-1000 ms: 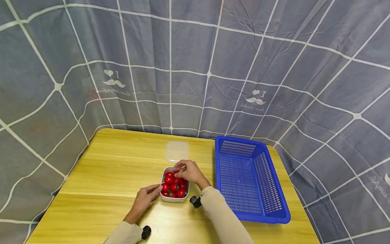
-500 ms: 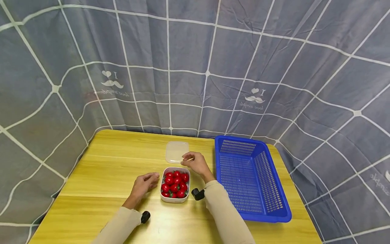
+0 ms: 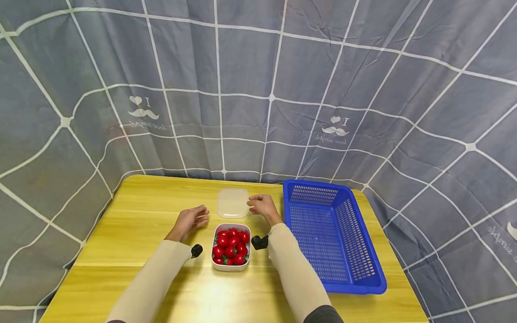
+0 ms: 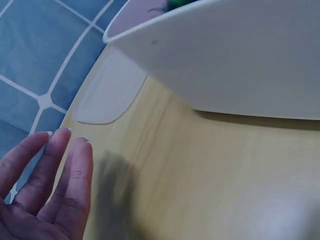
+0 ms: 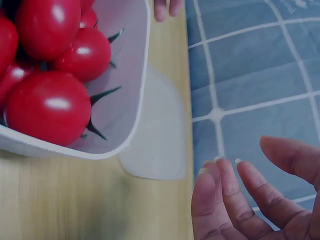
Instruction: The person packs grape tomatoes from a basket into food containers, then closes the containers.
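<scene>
A square white container [image 3: 230, 268] holds several red cherry tomatoes [image 3: 230, 251] with green stems, and stands on the table between my forearms. Just beyond it lies a flat translucent lid [image 3: 233, 203]. My right hand [image 3: 263, 207] is at the lid's right edge in the head view; the right wrist view shows its thumb and fingers apart with nothing between them. To the left of the lid, my left hand [image 3: 189, 221] hovers over the table with loosely extended fingers. The left wrist view shows that hand [image 4: 52, 192] free of both container and lid [image 4: 112, 87].
A large blue plastic basket [image 3: 319, 242] with slotted walls stands on the right side of the wooden table [image 3: 133, 224]. A grey curtain [image 3: 246, 112] with white grid lines hangs behind the table. Black wrist cameras sit on both sleeves.
My right hand has left the tomatoes and moved back to the lid's right side. My left hand has let go of the container's rim and moved away toward the back of the table.
</scene>
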Available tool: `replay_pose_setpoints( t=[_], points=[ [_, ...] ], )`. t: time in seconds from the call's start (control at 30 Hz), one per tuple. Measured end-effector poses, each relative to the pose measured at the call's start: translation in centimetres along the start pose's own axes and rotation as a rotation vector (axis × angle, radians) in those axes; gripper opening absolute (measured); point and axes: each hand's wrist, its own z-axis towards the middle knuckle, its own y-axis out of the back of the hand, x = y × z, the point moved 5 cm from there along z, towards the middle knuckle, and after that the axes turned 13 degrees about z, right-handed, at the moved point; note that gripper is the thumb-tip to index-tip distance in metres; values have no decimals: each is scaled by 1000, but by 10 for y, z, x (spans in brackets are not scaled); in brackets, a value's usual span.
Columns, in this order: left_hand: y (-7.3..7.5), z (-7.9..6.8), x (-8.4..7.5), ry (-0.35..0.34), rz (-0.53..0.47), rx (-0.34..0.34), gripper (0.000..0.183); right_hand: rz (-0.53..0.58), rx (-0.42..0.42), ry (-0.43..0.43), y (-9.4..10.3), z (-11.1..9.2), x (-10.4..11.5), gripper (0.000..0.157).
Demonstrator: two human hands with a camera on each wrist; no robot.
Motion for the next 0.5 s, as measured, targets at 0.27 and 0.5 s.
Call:
replay_pose_setpoints(
  t=[0.27,0.5],
  points=[
    [-1,24,-5,84,39,-33,46,55,-29,9,10,103,-97,17],
    [-10,40,-8,98,64,-22,43,58,-156,-51,20,141,-145,17]
  ],
)
